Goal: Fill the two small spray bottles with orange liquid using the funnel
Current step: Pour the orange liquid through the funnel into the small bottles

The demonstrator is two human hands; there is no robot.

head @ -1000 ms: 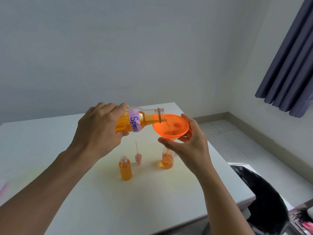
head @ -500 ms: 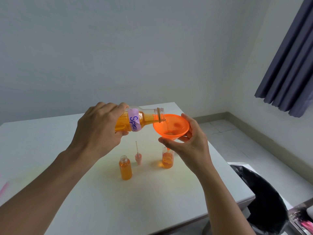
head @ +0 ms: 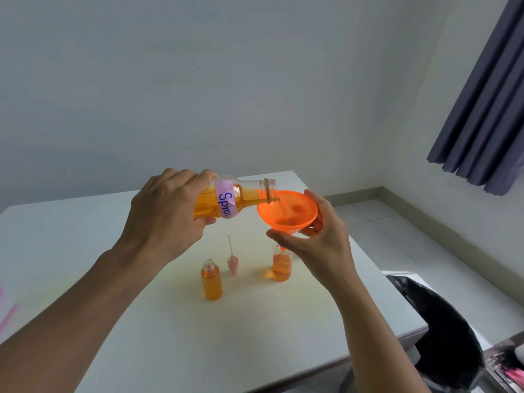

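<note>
My left hand (head: 167, 217) grips a clear bottle of orange liquid (head: 235, 199) with a purple label, tipped so its mouth rests over the orange funnel (head: 289, 212). A thin stream runs into the funnel. My right hand (head: 317, 242) holds the funnel from below, its spout in the neck of the right small bottle (head: 281, 265), which is partly filled with orange liquid. The left small bottle (head: 211, 279) stands open on the table and is almost full. A pink spray head with its tube (head: 232, 260) stands between the two.
The white table (head: 255, 336) ends close on the right and front. A bin with a black bag (head: 442, 333) stands off the table's right corner. A dark curtain (head: 487, 109) hangs at the upper right. Something pink (head: 5, 316) lies at the left edge.
The liquid level in the right small bottle has risen a little as pouring goes on. Both hands stay in nearly the same place.
</note>
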